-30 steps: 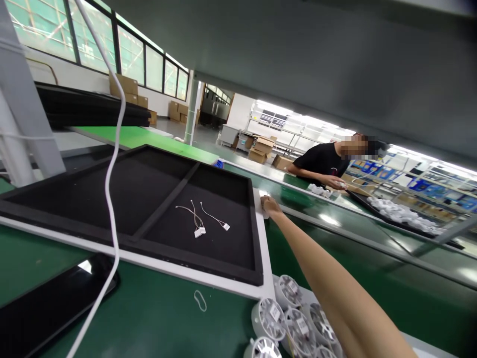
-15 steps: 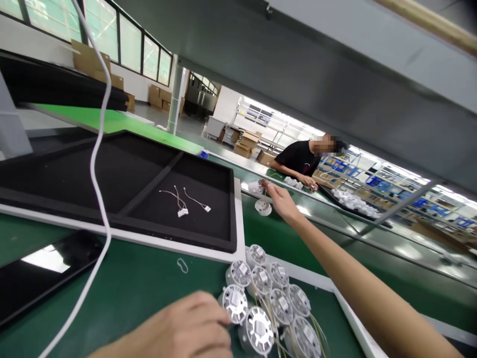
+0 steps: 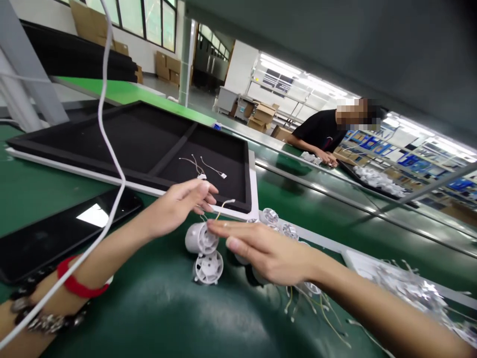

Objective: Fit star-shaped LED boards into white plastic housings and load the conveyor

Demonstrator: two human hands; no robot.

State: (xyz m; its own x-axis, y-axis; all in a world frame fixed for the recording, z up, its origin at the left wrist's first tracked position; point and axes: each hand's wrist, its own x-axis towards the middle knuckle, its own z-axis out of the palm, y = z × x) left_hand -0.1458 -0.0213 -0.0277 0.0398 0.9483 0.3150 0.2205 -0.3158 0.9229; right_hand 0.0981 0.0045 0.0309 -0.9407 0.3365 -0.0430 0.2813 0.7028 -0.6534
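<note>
No lettering, label, brand or number can be read anywhere; the cardboard boxes (image 3: 264, 113) behind the black tray (image 3: 149, 144) look blank.

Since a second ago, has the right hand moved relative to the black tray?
Yes. The right hand pulled back from beyond the black tray's far corner to its near edge.

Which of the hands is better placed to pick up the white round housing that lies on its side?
Probably the left hand. Its fingers hover just above the tipped housing with nothing between. The right hand lies flat over the other housings, only its fingertips reaching that one.
</note>
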